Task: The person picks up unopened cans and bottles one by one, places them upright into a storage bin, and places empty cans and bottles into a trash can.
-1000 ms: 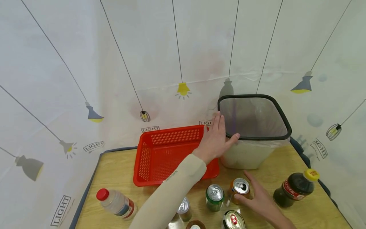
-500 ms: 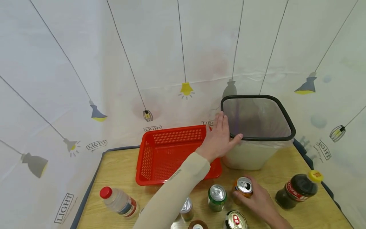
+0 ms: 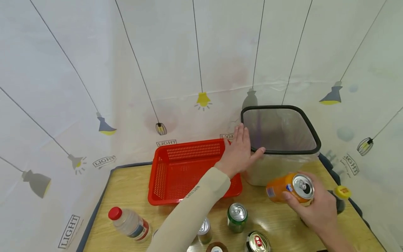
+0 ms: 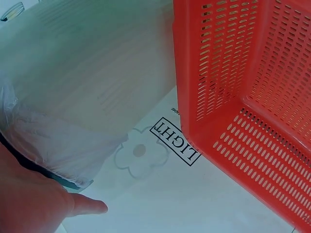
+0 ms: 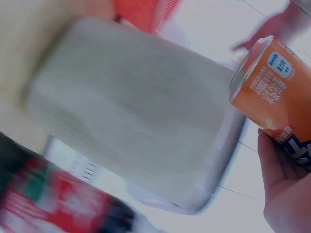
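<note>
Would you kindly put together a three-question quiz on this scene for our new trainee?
1. Multiple choice: what does the right hand hold?
a) the red-capped bottle
b) the orange can
c) the green-sided can
2. True or false: the orange can stands upright.
3. Fill in the blank: the left hand is at the black rim of the ____.

Key:
1. b, the orange can.
2. False; it is tilted in the right hand's grip.
3. bin.
</note>
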`<state>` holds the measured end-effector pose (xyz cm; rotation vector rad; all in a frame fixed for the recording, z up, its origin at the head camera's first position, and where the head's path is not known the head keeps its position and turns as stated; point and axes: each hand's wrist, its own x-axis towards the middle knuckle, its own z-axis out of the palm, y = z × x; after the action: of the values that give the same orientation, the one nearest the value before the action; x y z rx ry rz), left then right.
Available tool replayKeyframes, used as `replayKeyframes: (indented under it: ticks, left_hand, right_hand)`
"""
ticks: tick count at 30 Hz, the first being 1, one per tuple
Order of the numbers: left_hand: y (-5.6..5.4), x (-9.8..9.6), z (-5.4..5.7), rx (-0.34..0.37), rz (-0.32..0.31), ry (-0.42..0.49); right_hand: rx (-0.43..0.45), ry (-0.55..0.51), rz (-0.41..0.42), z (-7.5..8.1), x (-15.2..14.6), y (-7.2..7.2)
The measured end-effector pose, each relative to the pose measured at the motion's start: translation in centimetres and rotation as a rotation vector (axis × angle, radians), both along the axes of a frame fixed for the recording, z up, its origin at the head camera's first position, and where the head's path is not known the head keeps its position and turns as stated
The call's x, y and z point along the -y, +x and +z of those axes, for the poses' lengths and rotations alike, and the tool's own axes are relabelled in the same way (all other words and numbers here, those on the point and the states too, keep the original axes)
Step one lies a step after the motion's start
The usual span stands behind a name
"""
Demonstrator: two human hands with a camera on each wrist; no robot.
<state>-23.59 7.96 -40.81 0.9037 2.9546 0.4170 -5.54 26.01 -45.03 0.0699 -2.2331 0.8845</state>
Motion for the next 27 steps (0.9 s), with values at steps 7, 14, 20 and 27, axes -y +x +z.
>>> replayKeyframes:
  ticks: [7, 14, 20, 27]
  left_hand:
    - [-0.2, -0.1, 0.0, -0.018, 0.001, -0.022]
    - [0.0, -0.4, 0.1, -0.057, 0.009, -0.064]
    - [0.0, -0.5, -0.1, -0.034, 0.019, -0.051]
    - [-0.1, -0.3, -0.1, -0.033, 0.014, -0.036]
  right_hand:
    - [-0.154, -0.119, 0.043, 4.7, 0.1, -1.8]
    - [-0.242, -0.210, 0.016, 6.7, 0.2, -5.5]
    - [-0.173, -0.195, -0.046, 7.2, 0.1, -8.4]
    - [0.018, -0.175, -0.080, 6.6, -0.8, -11.1]
